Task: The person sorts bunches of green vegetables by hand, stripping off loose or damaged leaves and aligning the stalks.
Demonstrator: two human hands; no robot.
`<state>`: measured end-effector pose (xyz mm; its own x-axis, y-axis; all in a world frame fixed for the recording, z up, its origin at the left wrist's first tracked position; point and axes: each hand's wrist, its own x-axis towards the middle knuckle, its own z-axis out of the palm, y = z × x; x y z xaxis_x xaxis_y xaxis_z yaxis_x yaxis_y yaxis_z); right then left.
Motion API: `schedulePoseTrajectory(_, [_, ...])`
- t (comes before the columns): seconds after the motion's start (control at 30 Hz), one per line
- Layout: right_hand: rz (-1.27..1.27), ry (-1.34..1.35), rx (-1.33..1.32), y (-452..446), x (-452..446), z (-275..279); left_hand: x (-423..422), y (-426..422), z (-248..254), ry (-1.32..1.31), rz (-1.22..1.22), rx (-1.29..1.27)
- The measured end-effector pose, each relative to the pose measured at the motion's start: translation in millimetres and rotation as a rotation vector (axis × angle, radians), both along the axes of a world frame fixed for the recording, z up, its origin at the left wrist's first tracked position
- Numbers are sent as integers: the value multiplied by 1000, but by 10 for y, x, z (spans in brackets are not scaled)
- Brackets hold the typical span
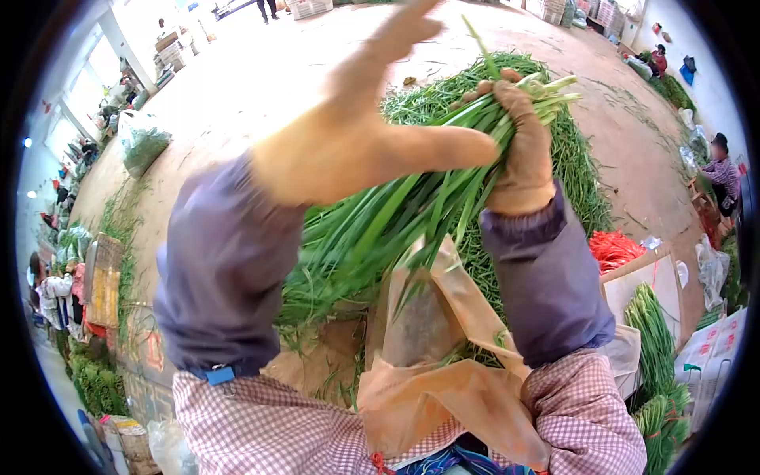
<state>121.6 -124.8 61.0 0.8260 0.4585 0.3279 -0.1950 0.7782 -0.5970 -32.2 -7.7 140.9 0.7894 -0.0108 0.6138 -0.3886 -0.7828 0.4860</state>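
Both hands wear tan, stained gloves. My right hand (522, 142) is wrapped round the pale stem ends of a bunch of long green leafy stalks (396, 214), whose leaves hang down to the left. Nearer the camera, my left hand (356, 134) is spread, fingers apart and blurred, with nothing in it, its thumb passing in front of the bunch. Behind the bunch lies a large heap of loose green stalks (578, 174). An orange-tan plastic sheet (443, 396) covers my lap and reaches up toward the heap.
Red ties (613, 251) lie on a box at the right, beside tied green bundles (653, 340). A plastic bag of greens (142, 146) stands at the left. A seated person (720, 176) is at the far right, and a yellow crate (104, 281) at the left.
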Motion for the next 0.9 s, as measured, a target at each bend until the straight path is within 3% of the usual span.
schedulePoseTrajectory(0.03, [63, 91, 27, -79, -187, 30, 161, -113, -43, 62, -18, 27])
schedulePoseTrajectory(0.1, [194, 276, 134, -274, -349, -2, 267, -317, -265, 496, -69, -182])
schedulePoseTrajectory(0.17, [145, 363, 13, -524, -286, -250, 304, -418, -686, 763, -310, -682])
schedulePoseTrajectory(0.23, [147, 545, -53, -719, -185, -676, 129, -711, -1119, 865, -417, -1039])
schedulePoseTrajectory(0.3, [49, 480, -157, -896, -149, -1135, 2, -936, -1627, 950, -414, -1087])
schedulePoseTrajectory(0.37, [-60, 432, -272, -1091, -114, -1464, -145, -1156, -2100, 1051, -501, -1447])
schedulePoseTrajectory(0.43, [-176, 433, -293, -1234, -18, -1674, -280, -1334, -2236, 1052, -551, -1631])
schedulePoseTrajectory(0.63, [-333, 488, -347, -1311, 126, -1974, -146, -1553, -2261, 1059, -477, -1496])
schedulePoseTrajectory(0.67, [-357, 502, -334, -1288, 126, -1997, -108, -1605, -2214, 1098, -343, -1471])
schedulePoseTrajectory(0.8, [-3, 553, -367, -1341, 217, -2337, -21, -1723, -2315, 1121, -54, -1389])
schedulePoseTrajectory(0.83, [238, 646, -235, -1363, 215, -2401, 21, -1709, -2323, 1156, -11, -1429])
schedulePoseTrajectory(0.9, [389, 617, -108, -1546, 98, -2312, 120, -1654, -2293, 1223, 86, -1504])
